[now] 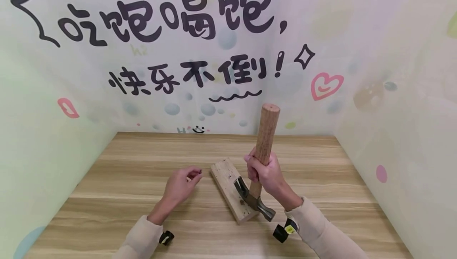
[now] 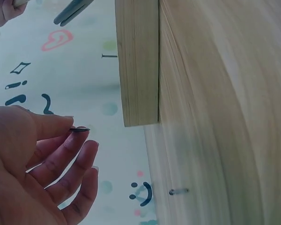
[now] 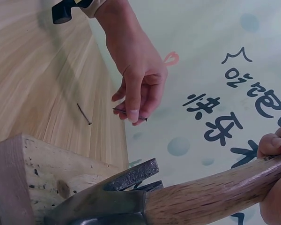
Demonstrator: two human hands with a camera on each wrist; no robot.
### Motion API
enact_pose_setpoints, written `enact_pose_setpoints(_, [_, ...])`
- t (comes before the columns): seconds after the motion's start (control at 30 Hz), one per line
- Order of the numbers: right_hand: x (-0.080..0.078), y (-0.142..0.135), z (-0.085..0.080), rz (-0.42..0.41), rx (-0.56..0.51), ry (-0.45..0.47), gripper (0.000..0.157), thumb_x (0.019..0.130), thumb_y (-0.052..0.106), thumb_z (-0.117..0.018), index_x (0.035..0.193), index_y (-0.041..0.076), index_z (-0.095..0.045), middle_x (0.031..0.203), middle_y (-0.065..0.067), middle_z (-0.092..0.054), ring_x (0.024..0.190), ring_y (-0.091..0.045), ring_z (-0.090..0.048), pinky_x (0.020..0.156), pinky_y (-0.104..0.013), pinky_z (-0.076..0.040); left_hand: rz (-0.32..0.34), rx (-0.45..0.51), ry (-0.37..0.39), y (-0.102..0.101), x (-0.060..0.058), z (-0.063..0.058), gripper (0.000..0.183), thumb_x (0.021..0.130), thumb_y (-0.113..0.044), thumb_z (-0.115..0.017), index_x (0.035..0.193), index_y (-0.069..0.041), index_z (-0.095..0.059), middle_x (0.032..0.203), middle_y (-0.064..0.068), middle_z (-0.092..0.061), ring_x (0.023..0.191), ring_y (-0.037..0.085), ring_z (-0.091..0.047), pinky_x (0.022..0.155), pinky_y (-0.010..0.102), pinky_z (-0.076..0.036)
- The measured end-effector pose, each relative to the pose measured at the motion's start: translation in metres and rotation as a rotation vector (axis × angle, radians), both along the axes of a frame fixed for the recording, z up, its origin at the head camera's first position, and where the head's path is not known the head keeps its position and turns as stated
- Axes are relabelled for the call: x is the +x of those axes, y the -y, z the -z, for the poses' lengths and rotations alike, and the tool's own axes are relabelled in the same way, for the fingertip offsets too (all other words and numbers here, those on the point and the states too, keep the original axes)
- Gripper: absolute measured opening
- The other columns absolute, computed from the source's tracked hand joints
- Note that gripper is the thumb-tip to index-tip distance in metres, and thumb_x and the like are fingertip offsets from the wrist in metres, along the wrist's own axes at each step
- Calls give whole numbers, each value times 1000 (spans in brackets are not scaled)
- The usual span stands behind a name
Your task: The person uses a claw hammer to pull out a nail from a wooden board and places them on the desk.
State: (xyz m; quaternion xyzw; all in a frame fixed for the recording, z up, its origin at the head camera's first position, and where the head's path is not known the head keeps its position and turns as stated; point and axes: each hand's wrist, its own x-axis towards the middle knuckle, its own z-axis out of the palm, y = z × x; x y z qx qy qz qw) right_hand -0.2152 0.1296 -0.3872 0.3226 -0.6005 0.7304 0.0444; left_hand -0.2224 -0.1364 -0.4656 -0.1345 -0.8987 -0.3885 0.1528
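Observation:
My left hand [image 1: 181, 185] is left of a pale wooden block [image 1: 225, 175], thumb and index finger pinching a dark nail [image 3: 130, 113]. The other fingers of that hand are loosely bent. A claw hammer [image 1: 265, 136] is in my right hand [image 1: 268, 175], which grips its wooden handle with the butt end up. Low over the block, the hammer's steel head [image 1: 264, 209] overlaps it in the head view, claw toward the left. From the block's face another nail [image 2: 109, 56] sticks out, seen in the left wrist view. Dark small holes and a knot mark the block.
A loose nail [image 3: 84, 114] lies on the wood-grain table [image 1: 143, 152], beyond the block in the right wrist view. Pale printed walls [image 1: 221, 52] enclose the table at the back and both sides. Black wrist cameras [image 1: 281, 233] sit at both sleeves.

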Motion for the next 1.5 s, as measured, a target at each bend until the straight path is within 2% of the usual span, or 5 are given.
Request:
enact_pose_setpoints(0.4, [-4,0,5,17,24,-14,25,96,-3,-50,72,0,-41,48,-16,-35,37,-24,-33,35,-32,-31,-107,-93,110,28,-1,4,12,90,-14,-72,97,-5,-75,85,3,-74,76,15,-65,67,35,-52])
enact_pose_setpoints(0.73, [-3,-2,5,26,4,11,23,95,-3,-51,75,-2,-40,49,-12,-36,38,-22,-33,34,-32,-29,-224,-195,236,46,-11,13,10,89,-16,-69,93,-9,-75,83,1,-72,73,16,-66,61,34,-49])
enact_pose_setpoints(0.9, [-3,-3,6,35,4,13,23,94,-2,-51,74,-1,-41,48,-12,-37,38,-20,-35,34,-30,-29,-236,-229,287,50,-15,18,6,87,-16,-70,87,-11,-73,81,1,-70,70,15,-62,59,33,-48])
enact_pose_setpoints(1.1, [-5,-1,8,25,14,-17,23,93,-5,-50,73,-1,-41,47,-15,-34,36,-25,-33,34,-31,-29,-238,-256,324,54,-16,22,6,87,-15,-70,86,-10,-71,80,2,-69,68,16,-60,58,33,-47])
enact_pose_setpoints(1.5, [-3,2,8,33,47,-29,22,93,-4,-52,72,-3,-44,47,-16,-37,37,-23,-35,36,-30,-33,-236,-283,331,52,-19,21,8,85,-14,-70,79,-9,-71,78,2,-69,66,16,-59,54,33,-46])
